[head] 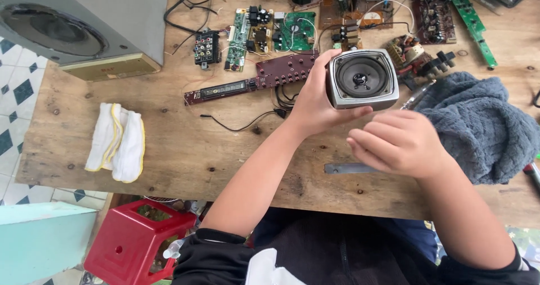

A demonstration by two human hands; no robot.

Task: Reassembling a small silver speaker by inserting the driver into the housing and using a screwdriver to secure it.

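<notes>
Head view, catalogued as we find it.

1. Small speaker [362, 78]: square silver housing, dark cone facing up at us. Held above the wooden counter [185, 150], right of centre, towards the far half.
2. Our left hand [313, 96]: fingers clamped on the speaker's left side, thumb lying along its near edge.
3. Our right hand [398, 142]: just near of the speaker, fingers curled together in a loose fist. We cannot tell whether it holds anything, or whether it touches the housing.
4. Grey fleece cloth [484, 127]: bunched on the counter at the right, beside our right hand.
5. Flat metal strip [344, 168]: lying on the counter, partly under our right hand.
6. Long dark control panel board [256, 80]: left of the speaker, angled, with black wires trailing near it.
7. Green circuit boards [270, 32]: at the far edge, centre.
8. Brown circuit board [354, 6]: far edge, right of the green ones.
9. Long green board [472, 23]: far right, lying diagonally.
10. White folded cloth with yellow edging [115, 141]: left part of the counter, well apart from both hands.
11. Large grey speaker cabinet [79, 23]: far left corner.
12. Red plastic stool [138, 240]: on the floor, near left, below the counter edge.
</notes>
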